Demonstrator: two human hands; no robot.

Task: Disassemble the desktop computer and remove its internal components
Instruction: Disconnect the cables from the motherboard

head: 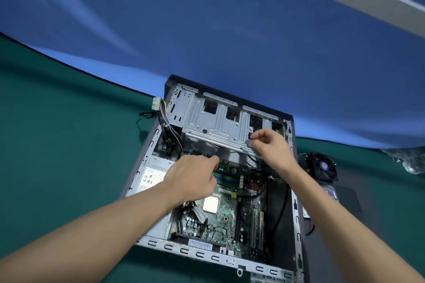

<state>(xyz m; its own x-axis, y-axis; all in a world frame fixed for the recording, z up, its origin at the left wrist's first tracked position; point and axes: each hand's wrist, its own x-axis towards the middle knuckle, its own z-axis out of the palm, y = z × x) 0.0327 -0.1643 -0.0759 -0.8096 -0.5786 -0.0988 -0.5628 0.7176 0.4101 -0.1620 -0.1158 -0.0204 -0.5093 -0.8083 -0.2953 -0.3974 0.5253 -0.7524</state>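
Note:
An open desktop case (pixel 147 151) lies on its side on the green table. Inside it sits the green motherboard (pixel 227 216) with a bare CPU (pixel 210 204) and blue-green RAM sticks (pixel 226 180). A grey metal drive cage (pixel 218 122) spans the far end. My left hand (pixel 193 177) reaches in above the RAM, fingers curled downward near the cage's lower edge; what they hold is hidden. My right hand (pixel 270 145) pinches a small dark part at the drive cage's right lower edge. The power supply (pixel 151 177) sits at the left side of the case.
A loose white power connector with coloured wires (pixel 158 105) hangs over the case's far left corner. A removed cooler fan (pixel 322 167) lies right of the case, with a dark flat panel (pixel 347 202) beside it. A blue cloth (pixel 207 30) rises behind the green table (pixel 57 133).

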